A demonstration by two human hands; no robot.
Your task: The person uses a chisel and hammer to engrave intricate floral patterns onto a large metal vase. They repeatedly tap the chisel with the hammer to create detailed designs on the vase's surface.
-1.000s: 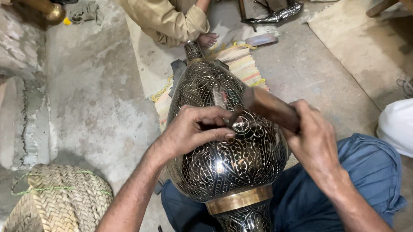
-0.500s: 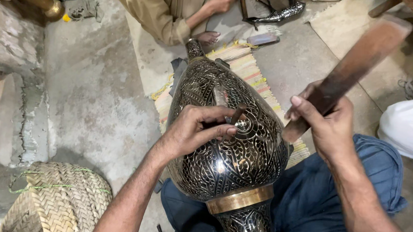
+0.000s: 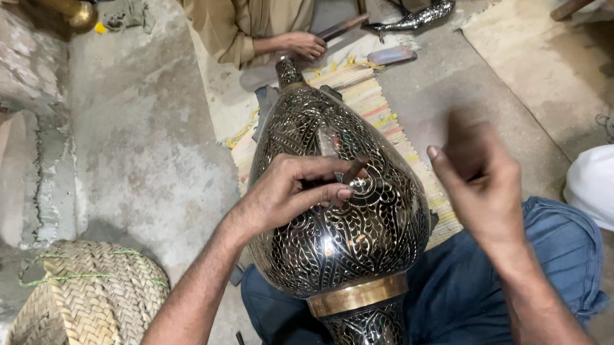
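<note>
Since half a second ago we note the right hand (image 3: 482, 188) has swung down from its raised position and now sits beside the vase, motion-blurred; the mallet seen earlier is not discernible in the blur, so we cannot tell what this hand holds or how far it is closed.

We record the engraved metal vase (image 3: 340, 211), dark with fine silver scrollwork, lying tilted across our lap, its narrow neck pointing away toward the striped mat and its brass band (image 3: 357, 296) and foot toward us. Our left hand (image 3: 287, 193) rests on the upper belly of the vase, fingers curled and pinching a small chisel (image 3: 355, 167), whose tip touches the vase surface.

Under the vase we see our blue trousers (image 3: 554, 247). Beyond the neck lies a striped woven mat (image 3: 376, 109) on the concrete floor (image 3: 144, 132). At the far edge of the mat another person in a tan garment (image 3: 239, 9) sits with a hand (image 3: 303, 45) on a tool. A woven basket (image 3: 89, 301) stands at the near left of the floor, and white cloth (image 3: 612, 183) shows at the right edge.
</note>
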